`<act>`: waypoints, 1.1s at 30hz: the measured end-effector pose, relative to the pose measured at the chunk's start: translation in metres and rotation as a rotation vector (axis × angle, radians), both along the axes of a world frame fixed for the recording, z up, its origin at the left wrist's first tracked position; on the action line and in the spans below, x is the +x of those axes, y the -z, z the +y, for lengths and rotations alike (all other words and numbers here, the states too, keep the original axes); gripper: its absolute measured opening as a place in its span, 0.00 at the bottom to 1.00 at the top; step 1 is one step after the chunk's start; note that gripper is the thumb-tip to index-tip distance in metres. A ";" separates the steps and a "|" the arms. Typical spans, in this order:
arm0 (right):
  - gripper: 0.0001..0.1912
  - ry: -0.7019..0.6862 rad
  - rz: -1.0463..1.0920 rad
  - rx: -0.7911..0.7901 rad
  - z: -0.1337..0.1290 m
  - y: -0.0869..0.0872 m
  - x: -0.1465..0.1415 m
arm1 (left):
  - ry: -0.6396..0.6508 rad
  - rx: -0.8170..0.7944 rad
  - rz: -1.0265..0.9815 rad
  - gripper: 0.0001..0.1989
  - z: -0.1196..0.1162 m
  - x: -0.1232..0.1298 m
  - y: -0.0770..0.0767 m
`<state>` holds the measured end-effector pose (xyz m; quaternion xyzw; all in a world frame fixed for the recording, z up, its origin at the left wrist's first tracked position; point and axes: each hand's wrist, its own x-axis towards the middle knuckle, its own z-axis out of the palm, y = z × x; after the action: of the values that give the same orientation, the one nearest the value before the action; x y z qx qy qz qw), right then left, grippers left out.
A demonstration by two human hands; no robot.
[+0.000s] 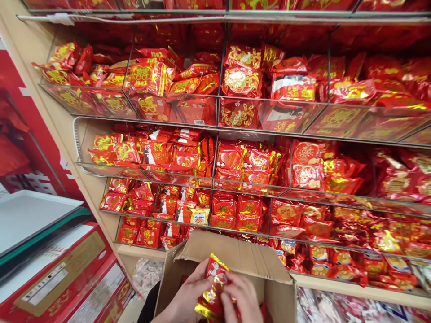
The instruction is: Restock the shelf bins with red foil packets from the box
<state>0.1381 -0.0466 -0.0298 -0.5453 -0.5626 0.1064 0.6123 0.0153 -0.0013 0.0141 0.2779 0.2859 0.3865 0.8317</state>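
Note:
Both hands are over an open cardboard box at the bottom of the head view. My left hand is closed on a red and gold snack packet, its thumb across the front. My right hand grips the right side of the packet with bent fingers. The packet stands tilted above the box, its gold crimped ends showing at top and bottom. More red wrapping shows inside the box below the hands, mostly hidden by them.
Shelves with clear dividers hold many red and gold packets ahead. One yellow and white cookie packet stands out low down. Stacked red cartons and a white tray are at left. Clear bags lie under the bottom shelf.

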 end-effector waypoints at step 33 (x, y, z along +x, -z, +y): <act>0.13 -0.226 0.227 -0.378 0.010 -0.051 0.061 | 0.324 0.637 0.460 0.14 0.018 0.006 -0.048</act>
<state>0.1995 -0.0369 0.0208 -0.5685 -0.5176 0.3381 0.5427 0.0211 0.0170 0.0619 0.6415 0.2830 0.2478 0.6685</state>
